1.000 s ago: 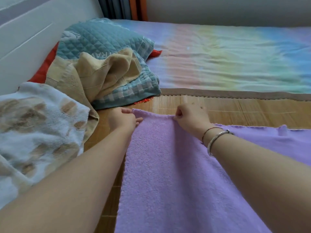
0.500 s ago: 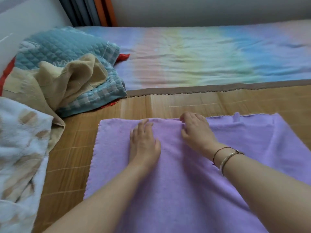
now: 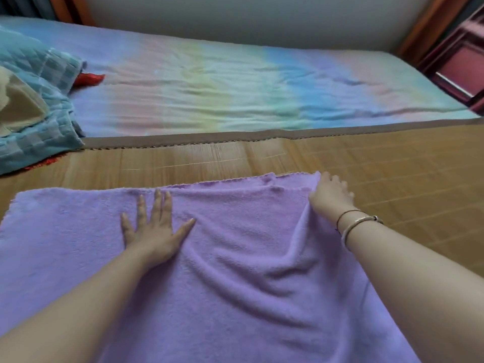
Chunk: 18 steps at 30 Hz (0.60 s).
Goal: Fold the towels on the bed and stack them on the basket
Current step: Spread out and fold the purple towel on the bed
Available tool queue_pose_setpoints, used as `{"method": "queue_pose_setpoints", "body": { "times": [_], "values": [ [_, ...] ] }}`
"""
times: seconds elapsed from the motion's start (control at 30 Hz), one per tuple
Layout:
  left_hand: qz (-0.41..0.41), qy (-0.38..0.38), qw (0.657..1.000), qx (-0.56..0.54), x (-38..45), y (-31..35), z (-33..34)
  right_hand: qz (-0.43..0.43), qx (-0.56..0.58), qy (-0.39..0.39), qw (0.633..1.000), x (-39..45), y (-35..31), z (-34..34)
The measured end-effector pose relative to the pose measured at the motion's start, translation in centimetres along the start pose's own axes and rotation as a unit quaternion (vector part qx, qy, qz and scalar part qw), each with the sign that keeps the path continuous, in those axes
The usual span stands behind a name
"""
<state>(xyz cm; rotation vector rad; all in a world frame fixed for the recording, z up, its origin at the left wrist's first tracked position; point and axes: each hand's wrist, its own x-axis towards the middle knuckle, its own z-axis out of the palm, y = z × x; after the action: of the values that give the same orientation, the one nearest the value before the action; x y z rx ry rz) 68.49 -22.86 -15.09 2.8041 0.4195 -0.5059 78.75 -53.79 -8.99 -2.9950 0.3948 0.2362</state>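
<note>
A purple towel (image 3: 235, 271) lies spread across the bamboo mat (image 3: 366, 163) on the bed, wrinkled toward its right side. My left hand (image 3: 154, 229) lies flat on the towel with fingers spread, pressing it down near the far edge. My right hand (image 3: 330, 195) is at the towel's far right corner, its fingers curled round the edge, which is lifted a little. No basket is in view.
A blue quilted blanket (image 3: 39, 121) with a beige cloth (image 3: 18, 108) on it is heaped at the left. A pastel rainbow sheet (image 3: 222, 82) covers the far half of the bed. A dark wooden frame (image 3: 455, 61) stands at the right.
My right hand has slid right along the far edge to the towel's corner. My left hand has flattened with fingers spread. The view has swung right, so the white patterned blanket has left the frame.
</note>
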Motion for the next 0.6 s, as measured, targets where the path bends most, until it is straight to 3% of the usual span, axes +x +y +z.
{"method": "queue_pose_setpoints", "body": {
  "times": [0.1, 0.23, 0.3, 0.37, 0.4, 0.53, 0.6],
  "values": [
    [-0.009, 0.008, 1.000, 0.008, 0.0, 0.2, 0.3, 0.100, 0.142, -0.054, 0.983, 1.1, 2.2, 0.2],
    [-0.013, 0.016, 1.000, 0.019, 0.0, 0.3, 0.7, 0.089, 0.328, -0.077, 0.937, 1.8, 4.0, 1.1],
    [-0.018, 0.018, 0.999, 0.024, -0.1, 0.5, 0.8, 0.057, 0.380, 0.009, 0.923, 2.4, 4.6, 1.0],
    [-0.027, 0.015, 0.999, 0.026, -0.2, 0.4, 0.8, 0.060, 0.363, 0.139, 0.920, 3.2, 5.7, 0.5],
    [-0.029, 0.019, 0.999, 0.026, -0.1, 0.5, 0.9, 0.077, 0.342, 0.168, 0.921, 3.7, 6.5, 0.3],
    [-0.039, 0.039, 0.998, 0.037, 0.0, 0.6, 1.0, 0.071, 0.293, 0.024, 0.953, 4.7, 8.1, 1.8],
    [-0.053, 0.069, 0.996, 0.023, -0.5, 1.6, 0.4, 0.090, 0.316, -0.031, 0.944, 4.6, 8.5, 2.1]
  ]
}}
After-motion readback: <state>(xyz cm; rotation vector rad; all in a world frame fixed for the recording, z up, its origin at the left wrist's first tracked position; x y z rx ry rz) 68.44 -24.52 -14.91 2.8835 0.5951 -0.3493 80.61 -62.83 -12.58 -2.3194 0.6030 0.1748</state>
